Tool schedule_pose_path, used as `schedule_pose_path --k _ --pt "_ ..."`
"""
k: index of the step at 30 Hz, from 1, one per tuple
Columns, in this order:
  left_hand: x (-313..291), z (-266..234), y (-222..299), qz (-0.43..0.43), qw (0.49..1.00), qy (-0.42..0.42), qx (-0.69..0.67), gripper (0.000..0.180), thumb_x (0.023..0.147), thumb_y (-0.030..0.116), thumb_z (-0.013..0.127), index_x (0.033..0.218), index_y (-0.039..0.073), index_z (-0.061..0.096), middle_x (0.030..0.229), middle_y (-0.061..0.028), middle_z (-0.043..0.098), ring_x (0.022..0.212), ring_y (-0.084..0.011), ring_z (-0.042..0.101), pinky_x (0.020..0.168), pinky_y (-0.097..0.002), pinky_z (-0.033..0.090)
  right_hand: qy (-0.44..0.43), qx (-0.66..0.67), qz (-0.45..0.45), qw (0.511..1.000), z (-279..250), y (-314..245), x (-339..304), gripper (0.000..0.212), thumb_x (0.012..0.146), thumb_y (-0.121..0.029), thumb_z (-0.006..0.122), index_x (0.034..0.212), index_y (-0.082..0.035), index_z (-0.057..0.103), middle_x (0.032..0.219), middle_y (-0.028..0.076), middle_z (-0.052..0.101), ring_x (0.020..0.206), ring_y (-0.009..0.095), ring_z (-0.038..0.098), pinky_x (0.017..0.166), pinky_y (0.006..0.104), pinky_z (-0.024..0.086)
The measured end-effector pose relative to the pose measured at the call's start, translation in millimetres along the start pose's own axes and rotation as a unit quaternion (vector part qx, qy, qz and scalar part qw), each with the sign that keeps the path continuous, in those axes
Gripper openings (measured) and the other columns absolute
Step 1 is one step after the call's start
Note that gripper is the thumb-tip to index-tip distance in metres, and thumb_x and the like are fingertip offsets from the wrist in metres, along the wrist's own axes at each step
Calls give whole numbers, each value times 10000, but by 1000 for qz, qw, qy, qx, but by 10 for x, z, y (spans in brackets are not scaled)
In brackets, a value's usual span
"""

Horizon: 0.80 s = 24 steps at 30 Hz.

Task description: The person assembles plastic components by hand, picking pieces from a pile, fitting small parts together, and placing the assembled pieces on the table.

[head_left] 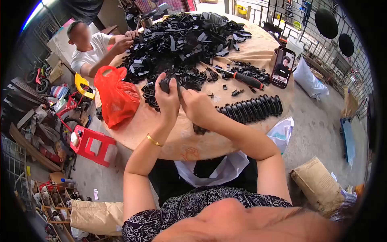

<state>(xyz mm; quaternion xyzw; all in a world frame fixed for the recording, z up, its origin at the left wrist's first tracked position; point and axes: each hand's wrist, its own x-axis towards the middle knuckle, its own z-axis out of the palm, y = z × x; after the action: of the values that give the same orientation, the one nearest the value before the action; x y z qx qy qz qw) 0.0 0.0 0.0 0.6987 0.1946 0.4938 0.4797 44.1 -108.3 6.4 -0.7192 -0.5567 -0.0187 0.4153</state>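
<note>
Above the near part of the round table, my left hand (168,99) grips a small black plastic part (165,85) between thumb and fingers. My right hand (196,105) is closed against the same part from the right; its fingertips are partly hidden, so whether it pinches a second piece I cannot make out. Behind both hands rises a large heap of black plastic parts (189,38). Right of my right hand lies a neat row of black parts (252,109), side by side. A screwdriver (246,80) with a black and red handle rests beyond that row.
A red plastic bag (116,99) sits at the table's left edge. A phone (283,67) stands upright at the right. Across the table a person (90,50) in a white shirt handles something by the heap. A red stool (92,145) and paper sacks (318,183) stand on the floor.
</note>
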Motion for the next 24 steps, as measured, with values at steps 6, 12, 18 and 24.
schedule_pose_path --k 6,12,18,24 --pt "110 -139 -161 -182 957 38 -224 271 830 185 571 1023 8 501 879 -35 529 724 -94 506 631 -225 446 9 32 -80 996 -141 188 159 271 742 -49 457 997 -22 546 838 181 580 768 337 562 680 396 456" --pt "-521 -320 634 -79 852 -515 -40 242 787 140 590 1005 46 546 852 -48 568 733 -142 544 674 -255 449 -12 -285 180 942 -667 1150 280 193 772 -110 487 898 -26 606 930 153 581 869 300 575 746 372 475" --pt "-1475 -295 680 140 603 -759 201 471 729 227 614 1144 76 450 872 -142 567 754 -291 583 662 -383 461 -85 -323 205 920 -574 1035 309 207 776 -67 489 918 12 618 1031 183 532 952 315 543 763 369 474" --pt "-1754 -285 337 281 689 -637 204 468 703 222 628 1114 65 467 831 -118 566 719 -305 577 640 -379 469 -109 -240 181 947 -499 1039 308 167 752 -35 502 850 34 620 946 219 569 874 320 584 747 368 481"
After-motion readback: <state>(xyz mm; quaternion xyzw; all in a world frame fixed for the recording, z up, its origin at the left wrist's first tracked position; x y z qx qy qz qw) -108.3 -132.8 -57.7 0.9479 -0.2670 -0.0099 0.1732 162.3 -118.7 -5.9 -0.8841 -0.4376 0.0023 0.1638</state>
